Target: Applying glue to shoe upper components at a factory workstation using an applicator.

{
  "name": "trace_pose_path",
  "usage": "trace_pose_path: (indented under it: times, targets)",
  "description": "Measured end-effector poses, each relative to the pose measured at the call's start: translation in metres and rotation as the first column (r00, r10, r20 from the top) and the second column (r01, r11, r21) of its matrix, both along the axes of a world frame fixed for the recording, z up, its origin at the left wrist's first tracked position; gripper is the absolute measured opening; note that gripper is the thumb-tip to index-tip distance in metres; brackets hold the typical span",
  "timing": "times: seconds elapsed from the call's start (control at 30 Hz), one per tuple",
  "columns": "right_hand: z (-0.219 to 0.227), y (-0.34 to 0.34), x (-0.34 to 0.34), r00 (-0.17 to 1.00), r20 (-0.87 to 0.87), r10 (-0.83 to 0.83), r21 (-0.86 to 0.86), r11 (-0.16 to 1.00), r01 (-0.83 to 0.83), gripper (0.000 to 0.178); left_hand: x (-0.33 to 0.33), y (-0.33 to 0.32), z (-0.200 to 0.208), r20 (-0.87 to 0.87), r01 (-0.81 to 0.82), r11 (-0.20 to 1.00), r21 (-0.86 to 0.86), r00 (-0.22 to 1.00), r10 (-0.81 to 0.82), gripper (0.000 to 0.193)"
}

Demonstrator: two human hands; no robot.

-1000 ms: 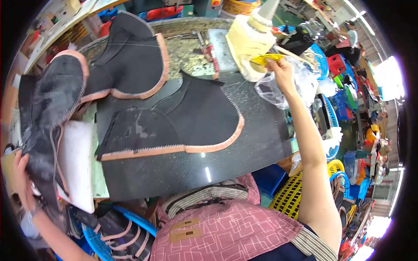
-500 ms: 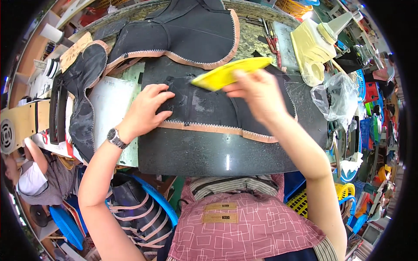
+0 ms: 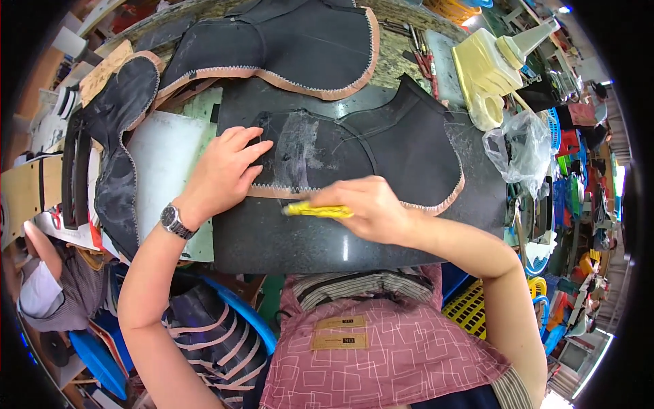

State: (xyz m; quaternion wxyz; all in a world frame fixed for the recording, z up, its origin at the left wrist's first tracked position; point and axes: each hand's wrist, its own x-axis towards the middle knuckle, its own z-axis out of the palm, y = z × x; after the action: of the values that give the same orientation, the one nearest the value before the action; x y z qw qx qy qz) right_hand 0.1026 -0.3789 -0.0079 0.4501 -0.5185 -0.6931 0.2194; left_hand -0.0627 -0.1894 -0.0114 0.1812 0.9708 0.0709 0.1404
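Observation:
A black panel (image 3: 409, 150) with zigzag stitching and a tan edge strip lies on the dark board (image 3: 293, 245). Whitish streaks (image 3: 298, 153) run down its left part. My left hand (image 3: 228, 163), with a watch on its wrist, rests flat on the panel's left end, fingers spread. My right hand (image 3: 371, 208) is closed round a flat yellow tool (image 3: 317, 209); motion blurs it slightly. The tool's greyish tip is low, at the near tan edge below the streaks. Its exact kind does not show.
More black edged panels lie behind (image 3: 306, 48) and at left (image 3: 116, 170). A cream squeeze container (image 3: 487, 65), a clear plastic bag (image 3: 521, 150) and thin red-handled tools (image 3: 426, 58) are at right. Another person's arm (image 3: 42, 249) shows at far left.
My right hand has swung from the panel's far side toward me, bringing the yellow tool to the near edge. The whitish streaks are broader and lighter. My left hand stays on the panel.

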Motion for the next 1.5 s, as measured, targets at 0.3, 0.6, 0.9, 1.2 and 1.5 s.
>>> trace_pose_path:
  times: [0.3,0.6,0.9,1.2,1.5]
  targets:
    - [0.033,-0.046,0.033,0.68,-0.566,-0.466,-0.522,0.841,0.142,0.017,0.066,-0.028,-0.004,0.133,0.091,0.996,0.011,0.987,-0.092,0.013]
    - [0.041,-0.063,0.084,0.577,-0.652,-0.491,-0.27,0.862,0.429,0.018,0.081,-0.062,0.015,-0.217,0.421,0.708,0.567,0.905,-0.365,0.009]
    - [0.031,-0.108,0.119,0.566,-0.578,-0.588,-0.332,0.803,0.495,0.02,-0.032,-0.144,0.008,-0.302,0.476,0.855,-0.207,0.8,-0.519,0.01]
    - [0.024,-0.019,0.058,0.936,-0.256,-0.243,-0.169,0.964,0.204,0.014,-0.007,-0.09,0.057,-0.328,-0.067,0.978,-0.199,0.945,-0.002,0.021]
    - [0.037,-0.083,0.102,0.855,-0.486,-0.181,-0.448,0.892,-0.066,0.016,-0.008,-0.065,0.058,-0.442,-0.177,0.96,-0.216,0.894,0.066,0.034]
